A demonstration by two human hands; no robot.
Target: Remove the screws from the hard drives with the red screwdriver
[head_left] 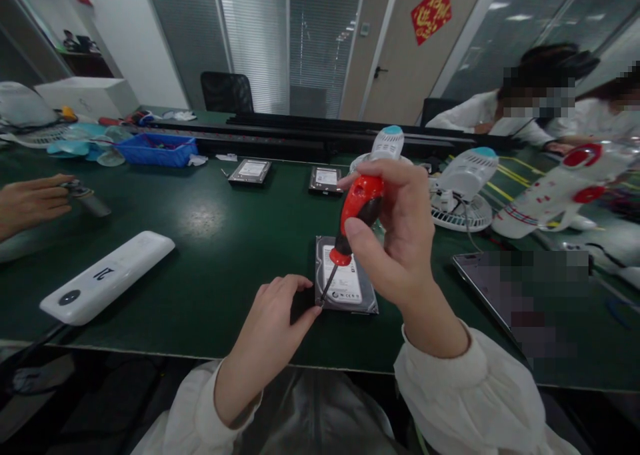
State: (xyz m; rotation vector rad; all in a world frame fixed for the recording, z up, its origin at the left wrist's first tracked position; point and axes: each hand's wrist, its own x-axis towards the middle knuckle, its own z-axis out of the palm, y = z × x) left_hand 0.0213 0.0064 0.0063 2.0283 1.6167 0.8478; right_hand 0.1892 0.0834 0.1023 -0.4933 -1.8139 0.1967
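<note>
The drive (351,287) lies flat, label up, on the bench (220,308) ahead of you, likely to keep its corners reachable. Your right hand (403,241) grasps the screwdriver (345,240) by its handle, leaning towards one o'clock, presumably to bear down on the drive's seven o'clock corner, where the tip ends. Your left hand (277,316) has thumb and forefinger parted there, probably to steady things; whether they grip, I can't tell. Another drive (327,177) sits apart at twelve, perhaps leaving working room.

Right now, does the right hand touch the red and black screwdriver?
Touching. The head view shows the right hand gripping the red and black screwdriver, thumb and fingers closed around it.
</note>
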